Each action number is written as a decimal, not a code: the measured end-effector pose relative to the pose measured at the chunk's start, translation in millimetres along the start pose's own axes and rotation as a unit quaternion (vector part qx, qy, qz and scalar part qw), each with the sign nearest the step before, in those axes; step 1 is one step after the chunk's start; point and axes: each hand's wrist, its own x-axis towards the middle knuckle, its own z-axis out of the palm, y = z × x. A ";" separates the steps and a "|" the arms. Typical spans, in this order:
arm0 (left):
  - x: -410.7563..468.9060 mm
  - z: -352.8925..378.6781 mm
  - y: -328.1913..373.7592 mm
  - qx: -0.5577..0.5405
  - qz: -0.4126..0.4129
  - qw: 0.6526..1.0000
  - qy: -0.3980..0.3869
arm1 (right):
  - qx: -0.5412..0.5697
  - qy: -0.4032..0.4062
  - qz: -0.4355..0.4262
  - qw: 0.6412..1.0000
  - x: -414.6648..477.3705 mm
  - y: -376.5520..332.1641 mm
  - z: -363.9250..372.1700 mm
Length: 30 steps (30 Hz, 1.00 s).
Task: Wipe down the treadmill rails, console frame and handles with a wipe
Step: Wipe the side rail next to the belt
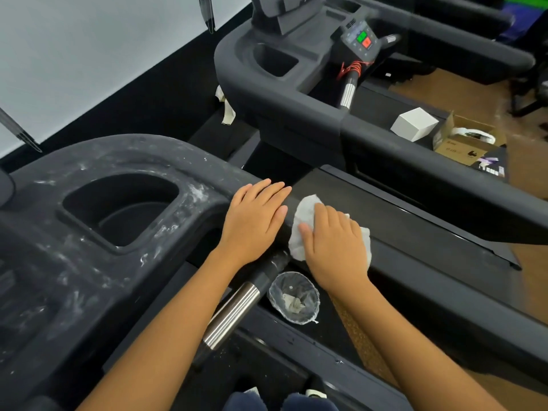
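A crumpled white wipe point(305, 216) lies on the dark right rail point(415, 232) of the treadmill. My right hand point(335, 238) presses flat on the wipe with straight fingers. My left hand point(255, 218) rests flat on the rail where it joins the dusty console frame point(89, 232), just left of the wipe. The frame is smeared with white dust around its cup holder point(124, 209). A handle with a chrome grip point(234, 310) slants under my left forearm.
A small bin with a clear liner point(293, 298) holding a used wipe stands on the treadmill deck below my hands. A second treadmill point(296, 84) stands beyond. A white box point(413, 124) and an open carton point(465, 140) sit on the floor at right.
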 end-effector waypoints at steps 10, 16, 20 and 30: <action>13.5 -4.1 -24.4 0.024 -0.004 1.000 -0.007 | -0.004 -0.119 0.014 0.993 53.6 -13.6 1.5; 12.9 -2.1 -19.7 0.001 -0.017 1.000 0.021 | -0.040 0.035 0.081 0.995 -2.0 -24.0 13.0; 12.9 1.7 -20.4 -0.012 -0.014 0.999 0.030 | -0.017 -0.058 0.002 0.998 47.7 -36.8 3.1; 13.2 -1.9 -23.0 -0.020 -0.010 1.000 0.022 | -0.002 0.035 -0.011 0.999 -4.9 -6.8 7.1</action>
